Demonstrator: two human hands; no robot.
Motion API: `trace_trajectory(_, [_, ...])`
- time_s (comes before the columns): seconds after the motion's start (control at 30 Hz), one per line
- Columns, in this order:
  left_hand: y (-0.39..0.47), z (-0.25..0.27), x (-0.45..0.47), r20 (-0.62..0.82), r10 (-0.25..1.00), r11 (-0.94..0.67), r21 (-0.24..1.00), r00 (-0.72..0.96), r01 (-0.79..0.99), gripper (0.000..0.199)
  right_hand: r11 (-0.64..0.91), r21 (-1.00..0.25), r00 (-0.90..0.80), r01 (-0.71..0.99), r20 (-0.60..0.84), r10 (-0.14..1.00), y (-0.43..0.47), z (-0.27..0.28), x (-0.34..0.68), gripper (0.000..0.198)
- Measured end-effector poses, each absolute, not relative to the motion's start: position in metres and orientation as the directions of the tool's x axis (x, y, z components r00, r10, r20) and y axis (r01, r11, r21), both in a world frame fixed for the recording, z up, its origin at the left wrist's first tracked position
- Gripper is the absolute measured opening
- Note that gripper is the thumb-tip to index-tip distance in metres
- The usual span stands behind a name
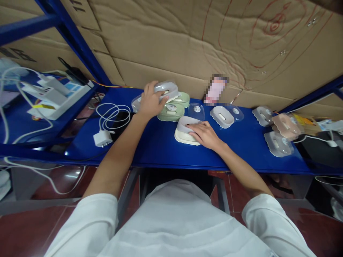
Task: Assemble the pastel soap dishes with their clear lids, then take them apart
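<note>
At upper centre of the frame, my left hand (154,100) is clasping a grey, clear-lidded soap box (169,87) near green boxes (170,113). Just right of centre, my right hand (207,135) is touching a cream-based box (183,135); whether it is gripping, I cannot tell.

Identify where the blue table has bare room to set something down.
Bare: between the right hand and the front-right box, and between the left forearm and the cream box. Crowded: around the left hand and green boxes.
</note>
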State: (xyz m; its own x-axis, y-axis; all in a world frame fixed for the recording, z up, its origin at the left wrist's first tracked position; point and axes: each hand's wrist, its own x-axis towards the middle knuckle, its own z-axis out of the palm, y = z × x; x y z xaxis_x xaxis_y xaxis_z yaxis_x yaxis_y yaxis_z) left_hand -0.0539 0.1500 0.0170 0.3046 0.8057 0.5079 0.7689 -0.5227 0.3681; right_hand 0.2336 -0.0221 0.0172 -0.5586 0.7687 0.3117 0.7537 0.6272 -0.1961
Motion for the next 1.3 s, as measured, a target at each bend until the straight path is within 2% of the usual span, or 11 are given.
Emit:
trace_trajectory(0.17, [0.148,0.023,-0.054,0.529,0.802,-0.524,0.4,0.278,0.752,0.077,0.541,-0.105,-0.451,0.834,0.435,0.78,-0.018,0.021,0.245,0.045])
trace_trajectory(0.3, [0.143,0.031,-0.055,0.55,0.794,-0.537,0.435,0.259,0.723,0.089,0.455,-0.046,-0.383,0.889,0.47,0.795,-0.009,0.023,0.259,0.041])
trace_trajectory(0.4, [0.141,0.037,-0.06,0.549,0.796,-0.541,0.454,0.256,0.707,0.076,0.389,-0.048,-0.322,0.92,0.474,0.82,-0.004,0.026,0.274,0.047])
trace_trajectory(0.47, [0.142,0.04,-0.067,0.542,0.803,-0.527,0.452,0.248,0.72,0.068,0.286,-0.068,-0.22,0.956,0.478,0.85,-0.002,0.029,0.288,0.049])
trace_trajectory(0.53, [0.145,0.042,-0.074,0.522,0.814,-0.511,0.436,0.255,0.741,0.069,0.115,-0.083,-0.066,0.99,0.448,0.892,0.0,0.03,0.302,0.048])
trace_trajectory(0.6, [0.149,0.043,-0.083,0.491,0.828,-0.499,0.425,0.271,0.755,0.075,-0.06,-0.06,0.078,0.996,0.352,0.933,0.003,0.028,0.315,0.05])
trace_trajectory(0.7, [0.155,0.041,-0.097,0.454,0.854,-0.47,0.457,0.256,0.755,0.081,-0.17,-0.006,0.168,0.985,0.22,0.961,0.007,0.022,0.327,0.049])
trace_trajectory(0.93, [0.167,0.029,-0.118,0.302,0.953,-0.206,0.58,0.026,0.788,0.103,-0.219,0.012,0.208,0.976,0.256,0.944,0.011,0.017,0.334,0.048])
trace_trajectory(1.1, [0.17,0.027,-0.117,0.26,0.965,-0.143,0.611,-0.027,0.778,0.123,-0.238,-0.016,0.229,0.971,0.347,0.91,0.012,0.009,0.339,0.051])
trace_trajectory(1.2, [0.166,0.026,-0.109,0.283,0.958,-0.143,0.588,-0.037,0.796,0.112,-0.125,-0.078,0.147,0.989,0.478,0.866,0.012,0.005,0.336,0.053])
trace_trajectory(1.3, [0.161,0.025,-0.098,0.287,0.958,-0.171,0.563,0.004,0.809,0.096,0.109,-0.06,-0.069,0.992,0.463,0.883,0.01,0.007,0.324,0.063])
